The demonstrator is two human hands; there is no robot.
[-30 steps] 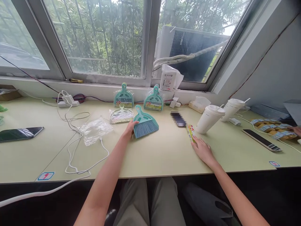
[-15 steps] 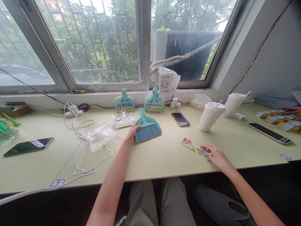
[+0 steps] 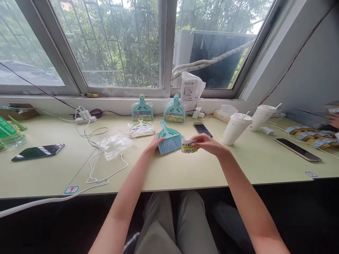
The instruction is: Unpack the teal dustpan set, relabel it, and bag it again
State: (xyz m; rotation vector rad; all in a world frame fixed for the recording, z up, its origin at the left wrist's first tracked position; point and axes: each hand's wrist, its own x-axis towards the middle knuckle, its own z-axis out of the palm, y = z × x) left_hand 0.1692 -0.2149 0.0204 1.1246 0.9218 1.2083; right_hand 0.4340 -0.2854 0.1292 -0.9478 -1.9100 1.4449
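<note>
A teal brush and dustpan set [image 3: 170,141] stands tilted on the desk, its blue bristles facing me. My left hand [image 3: 154,144] grips it by the left edge. Between the fingers and thumb of my right hand [image 3: 203,141] is a printed card strip [image 3: 189,146], curved and held up by the set's right side. Behind them, a white packaged set [image 3: 141,128] lies at the left, and two wrapped teal sets [image 3: 142,110] [image 3: 174,111] lean by the window wall.
Two white cups [image 3: 237,129] [image 3: 262,117] and a phone [image 3: 202,129] are on the right. Clear plastic film [image 3: 116,145], white cables and a dark phone [image 3: 38,152] lie left. Another person's hand [image 3: 334,119] shows at the far right edge.
My right hand has lifted the card strip off the desk and brought it left beside the teal set. The strip now bends. My left hand still holds the set.
</note>
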